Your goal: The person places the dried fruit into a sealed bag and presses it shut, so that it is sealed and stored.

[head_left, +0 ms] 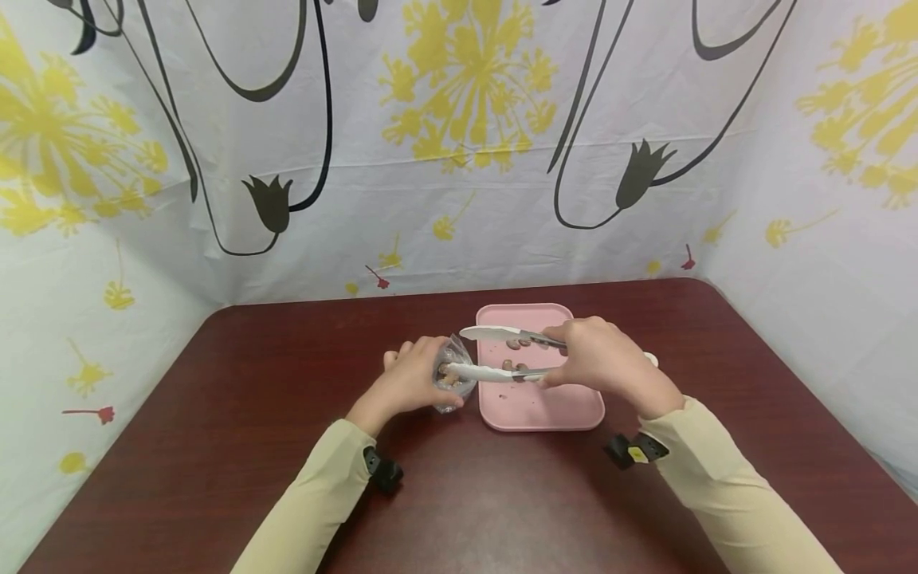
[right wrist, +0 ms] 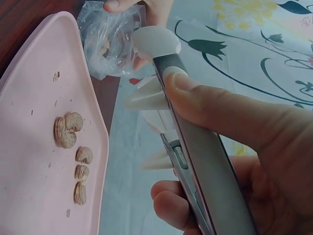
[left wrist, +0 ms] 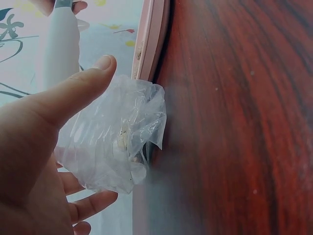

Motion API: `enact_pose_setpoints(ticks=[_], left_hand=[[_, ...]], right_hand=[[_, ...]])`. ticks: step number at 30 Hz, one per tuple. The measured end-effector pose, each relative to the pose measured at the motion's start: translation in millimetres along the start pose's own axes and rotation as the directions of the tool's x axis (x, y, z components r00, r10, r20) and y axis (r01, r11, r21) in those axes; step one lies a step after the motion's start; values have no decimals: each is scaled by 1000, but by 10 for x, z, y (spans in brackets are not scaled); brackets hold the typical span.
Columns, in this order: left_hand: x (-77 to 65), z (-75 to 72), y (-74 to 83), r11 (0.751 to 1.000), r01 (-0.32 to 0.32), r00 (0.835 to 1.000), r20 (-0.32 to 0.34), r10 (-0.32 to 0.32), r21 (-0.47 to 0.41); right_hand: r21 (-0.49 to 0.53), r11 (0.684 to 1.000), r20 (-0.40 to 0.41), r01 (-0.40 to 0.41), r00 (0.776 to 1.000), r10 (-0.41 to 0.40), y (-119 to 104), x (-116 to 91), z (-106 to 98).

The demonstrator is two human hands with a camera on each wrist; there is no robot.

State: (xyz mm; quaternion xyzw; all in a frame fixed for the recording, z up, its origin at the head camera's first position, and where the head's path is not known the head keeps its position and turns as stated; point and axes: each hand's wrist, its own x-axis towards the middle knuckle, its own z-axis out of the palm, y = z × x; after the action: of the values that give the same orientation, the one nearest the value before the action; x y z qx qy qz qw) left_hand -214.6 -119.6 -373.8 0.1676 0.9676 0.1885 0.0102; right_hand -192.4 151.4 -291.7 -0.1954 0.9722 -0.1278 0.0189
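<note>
Your left hand (head_left: 412, 376) grips the clear plastic bag (left wrist: 107, 137), thumb and fingers around it; brown pieces inside. Tongs (head_left: 495, 334): white ends spread, lower one at bag mouth. Pink tray (head_left: 545, 410) just right of bag, curved brown pieces (right wrist: 68, 129) on it. Your right hand (head_left: 601, 363) pinches the tongs, thumb against fingers.

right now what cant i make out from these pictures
Number of pieces in the plastic bag: left wrist view, obscured by creased plastic.
Rear of the tongs: right wrist view, cut off by the bottom edge.
Tongs' grip area: head view, covered by the right hand.
What the specks on the pink tray are: right wrist view, too small.
</note>
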Motion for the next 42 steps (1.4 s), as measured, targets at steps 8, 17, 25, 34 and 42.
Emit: enact_pose_setpoints(ticks=[8,17,25,34,42], left_hand=[[-1,-3,-1,1000,8,1000,0,-8,1],[3,11,-10,1000,10,1000,-1,-10,-7],[3,3,-6,1000,10,1000,3,-10,-6],[26,-16,3,1000,7,1000,2,-7,4],[-7,-45,-8,1000,25,1000,11,-25,7]], right_hand=[[-5,1000,3,-23,1000,23,52,-45,-4],[16,999,-10,-48,999,48,151,-112,-15],[21,998,-20,-57,998,58,236,-180,-6],[0,994,-11,-107,994,107,316,-270,-41],[-15,993,-1,-117,993,117,391,-359,-5]])
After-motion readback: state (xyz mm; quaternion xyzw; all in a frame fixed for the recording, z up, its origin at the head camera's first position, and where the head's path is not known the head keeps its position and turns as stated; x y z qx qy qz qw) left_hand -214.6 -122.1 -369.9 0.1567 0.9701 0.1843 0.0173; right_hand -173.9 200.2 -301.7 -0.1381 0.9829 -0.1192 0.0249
